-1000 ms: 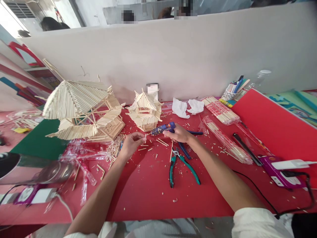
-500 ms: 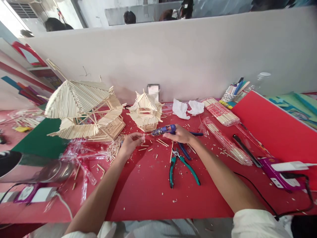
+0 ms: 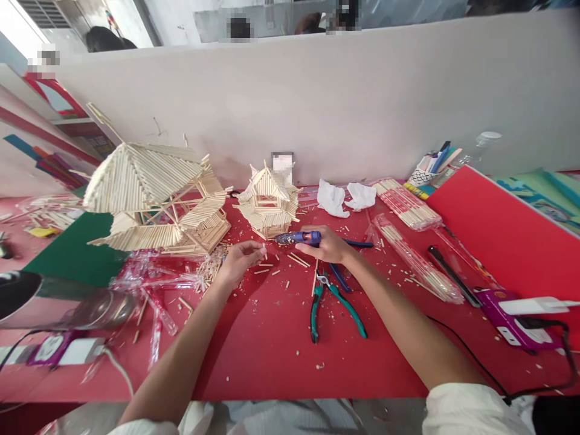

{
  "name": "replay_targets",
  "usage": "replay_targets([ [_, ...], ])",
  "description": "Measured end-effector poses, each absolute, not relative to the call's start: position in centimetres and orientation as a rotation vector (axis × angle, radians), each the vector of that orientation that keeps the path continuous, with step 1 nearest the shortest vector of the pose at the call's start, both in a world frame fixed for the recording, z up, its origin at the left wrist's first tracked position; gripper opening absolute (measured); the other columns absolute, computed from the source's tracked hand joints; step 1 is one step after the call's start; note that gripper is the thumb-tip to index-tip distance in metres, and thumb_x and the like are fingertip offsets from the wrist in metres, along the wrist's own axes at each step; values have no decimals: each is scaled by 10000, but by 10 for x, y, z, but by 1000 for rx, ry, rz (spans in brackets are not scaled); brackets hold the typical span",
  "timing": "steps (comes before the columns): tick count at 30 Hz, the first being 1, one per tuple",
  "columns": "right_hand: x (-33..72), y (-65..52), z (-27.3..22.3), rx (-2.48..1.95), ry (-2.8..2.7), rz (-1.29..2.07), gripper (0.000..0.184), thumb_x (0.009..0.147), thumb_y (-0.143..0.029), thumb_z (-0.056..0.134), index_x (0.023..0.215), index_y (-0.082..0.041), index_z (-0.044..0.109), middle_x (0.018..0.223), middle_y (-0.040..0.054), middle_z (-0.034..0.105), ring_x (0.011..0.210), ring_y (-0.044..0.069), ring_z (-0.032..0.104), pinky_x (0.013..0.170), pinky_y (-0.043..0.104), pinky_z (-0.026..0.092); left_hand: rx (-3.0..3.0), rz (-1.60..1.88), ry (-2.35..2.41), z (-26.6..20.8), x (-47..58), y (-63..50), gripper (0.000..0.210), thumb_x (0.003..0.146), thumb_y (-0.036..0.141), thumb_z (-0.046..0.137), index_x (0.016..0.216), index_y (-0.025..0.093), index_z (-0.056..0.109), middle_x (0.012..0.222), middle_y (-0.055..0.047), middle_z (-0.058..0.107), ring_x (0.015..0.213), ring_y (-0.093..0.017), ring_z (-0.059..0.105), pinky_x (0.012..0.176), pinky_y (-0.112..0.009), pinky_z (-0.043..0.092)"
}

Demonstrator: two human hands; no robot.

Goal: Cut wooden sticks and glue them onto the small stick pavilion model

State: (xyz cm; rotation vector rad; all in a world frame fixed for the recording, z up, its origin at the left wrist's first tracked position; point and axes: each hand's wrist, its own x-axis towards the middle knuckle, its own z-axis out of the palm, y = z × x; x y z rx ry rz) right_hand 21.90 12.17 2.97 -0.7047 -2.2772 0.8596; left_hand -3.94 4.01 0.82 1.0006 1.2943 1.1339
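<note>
My right hand (image 3: 330, 244) is wrapped round a blue hot glue gun (image 3: 296, 238), its nozzle pointing left toward my other hand. Between the thumb and fingers of my left hand (image 3: 242, 260) is a short wooden stick (image 3: 265, 254), pinched close to the nozzle. Just behind them stands a small house model (image 3: 267, 208) built of thin sticks. A larger stick pavilion model (image 3: 154, 199) is to the left. Green-handled pliers (image 3: 333, 305) lie spread on the red table (image 3: 267, 362), with a blue-handled tool (image 3: 339, 277) partly behind them. Cut stick pieces are scattered around.
Packs of chopsticks (image 3: 417, 260), crumpled tissues (image 3: 333, 198) and a pen cup (image 3: 423, 172) sit at the back right. A red board (image 3: 512, 235) leans at the right, near a purple power strip (image 3: 516, 320). Plastic wrappers (image 3: 154, 272) litter the left, with a clear container (image 3: 99, 308).
The glue gun has tilted slightly and its tip has drawn up a little from the stick. My left hand keeps its pinch, and the view has shifted slightly.
</note>
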Motion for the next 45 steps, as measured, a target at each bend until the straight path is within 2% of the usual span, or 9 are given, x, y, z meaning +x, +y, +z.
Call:
replay_targets([
  [7,214,122,26,-656,-2373,887,316,883,-449,643,716,-198,546,725,-3,587,649,139,514,643,266,360,1283,1058,1411,15,-43,41,391,622,474,870,821,168,729,749,-39,709,695,-158,627,660,-266,468],
  [13,222,123,25,-609,-2316,1281,326,889,-493,621,789,-183,617,674,-23,589,619,132,502,602,250,368,1281,993,1449,15,-55,44,414,606,476,868,841,161,738,763,-49,721,678,-160,620,617,-254,432],
  [18,221,124,27,-795,-2242,1090,395,883,-519,609,673,-186,580,578,-39,486,563,119,426,553,251,309,1326,937,1471,7,-59,45,369,663,465,834,858,162,754,750,-25,704,661,-138,585,611,-241,392],
  [24,221,121,32,-647,-2387,1232,280,854,-441,661,734,-190,622,656,-39,581,602,124,489,609,246,357,1104,1114,1337,6,-56,44,382,631,447,879,828,162,717,738,-3,670,677,-115,583,667,-232,439],
  [29,223,125,23,-667,-2272,1149,297,847,-424,659,698,-200,532,625,-55,461,592,116,412,577,247,316,759,1221,1212,9,-47,42,448,548,431,938,779,149,678,756,6,644,698,-83,589,710,-206,496],
  [33,222,125,18,-686,-2241,1062,329,856,-421,652,676,-207,478,614,-57,413,579,111,388,560,249,295,642,1275,1166,8,-41,42,453,539,411,949,777,142,672,724,12,621,679,-67,575,653,-171,500],
  [45,212,118,19,-553,-2333,726,353,898,-396,623,645,-219,450,648,-25,496,577,125,435,584,261,312,581,1283,1131,6,-33,41,430,551,376,952,774,139,671,700,13,604,643,-60,559,608,-152,510],
])
